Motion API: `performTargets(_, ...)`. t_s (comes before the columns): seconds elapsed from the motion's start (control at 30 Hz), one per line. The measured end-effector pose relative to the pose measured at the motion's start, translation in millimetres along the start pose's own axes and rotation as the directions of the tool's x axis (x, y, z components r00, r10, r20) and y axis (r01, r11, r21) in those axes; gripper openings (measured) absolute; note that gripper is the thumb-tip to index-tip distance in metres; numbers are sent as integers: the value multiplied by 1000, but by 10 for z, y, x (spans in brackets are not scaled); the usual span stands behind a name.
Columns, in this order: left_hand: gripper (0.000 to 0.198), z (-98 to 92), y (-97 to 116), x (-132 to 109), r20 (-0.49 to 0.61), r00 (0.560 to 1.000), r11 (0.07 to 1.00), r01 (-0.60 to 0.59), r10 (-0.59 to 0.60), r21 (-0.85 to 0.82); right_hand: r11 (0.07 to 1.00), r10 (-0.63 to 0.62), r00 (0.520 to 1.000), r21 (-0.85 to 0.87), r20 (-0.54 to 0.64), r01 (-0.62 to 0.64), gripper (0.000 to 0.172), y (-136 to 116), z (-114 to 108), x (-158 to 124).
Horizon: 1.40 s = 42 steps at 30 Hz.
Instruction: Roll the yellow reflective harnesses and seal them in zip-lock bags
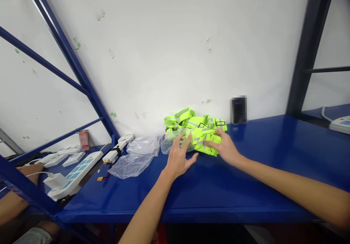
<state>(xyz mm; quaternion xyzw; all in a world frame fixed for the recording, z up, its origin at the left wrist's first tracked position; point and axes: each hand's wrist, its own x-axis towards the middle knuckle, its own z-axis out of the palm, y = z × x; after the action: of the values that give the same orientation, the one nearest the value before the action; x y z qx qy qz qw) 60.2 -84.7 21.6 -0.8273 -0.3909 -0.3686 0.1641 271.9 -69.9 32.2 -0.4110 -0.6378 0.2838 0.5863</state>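
Note:
A bundle of neon-yellow reflective straps (206,142) with grey stripes lies at the middle of the blue table, its left end inside or beneath a clear plastic bag (168,144). My right hand (225,147) grips the bundle's right side between thumb and fingers. At the bag my left hand (179,158) rests its fingertips on the plastic, thumb spread apart. Behind both hands, against the wall, sits a second heap of the same reflective straps (188,119) with dark buckles.
Two flat clear bags (131,165) lie to the left, beside a white handheld fan (125,139) and a battery pack with wires (112,154). A dark box (238,110) stands by the wall. Beyond the blue post, another person's arm (16,204) is near a power strip (78,174).

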Motion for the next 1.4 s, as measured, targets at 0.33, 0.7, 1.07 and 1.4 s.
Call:
performTargets(0.33,91,-89,-53,-23,149,989,963,-58,18,265,994,103,932,-70,348,-84,37,-26,-74,17)
performTargets(0.7,81,-30,19,-4,148,986,988,-94,76,119,935,268,898,129,348,-329,35,-5,-46,28)
performTargets(1.07,57,-13,203,9,61,991,940,-133,120,313,649,529,711,319,463,-691,11,-66,-123,170)
performTargets(1.4,53,-20,147,6,27,990,929,-142,141,343,704,485,747,303,454,-642,25,-43,-48,80)
